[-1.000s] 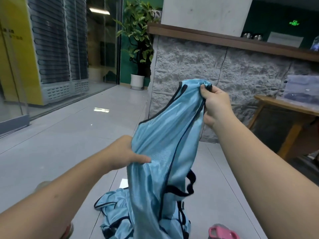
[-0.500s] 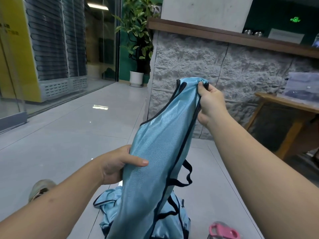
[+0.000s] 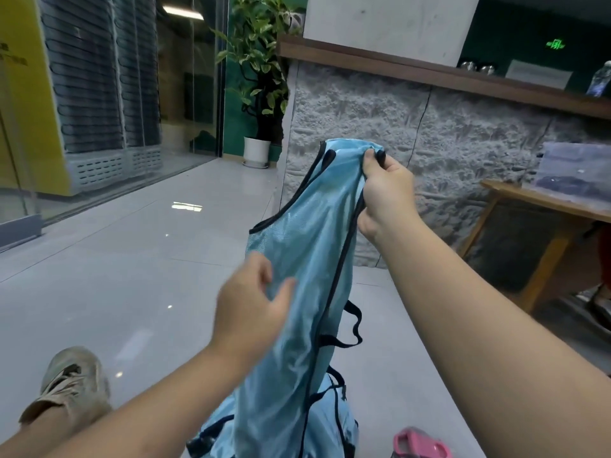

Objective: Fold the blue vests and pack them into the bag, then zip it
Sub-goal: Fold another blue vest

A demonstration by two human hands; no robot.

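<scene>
Right now the R hand (image 3: 385, 193) pinches the top of a blue vest (image 3: 307, 259), held up w/ its lower end trailing to more vests (image 3: 344, 421) heaped on the floor (image 3: 132, 259). L hand (image 3: 254, 309) is blurred, fingers loose, released, touching the vest's left edge. Pink item (image 3: 420, 442) lies nearby; shoe (image 3: 71, 385) at lower left.
</scene>
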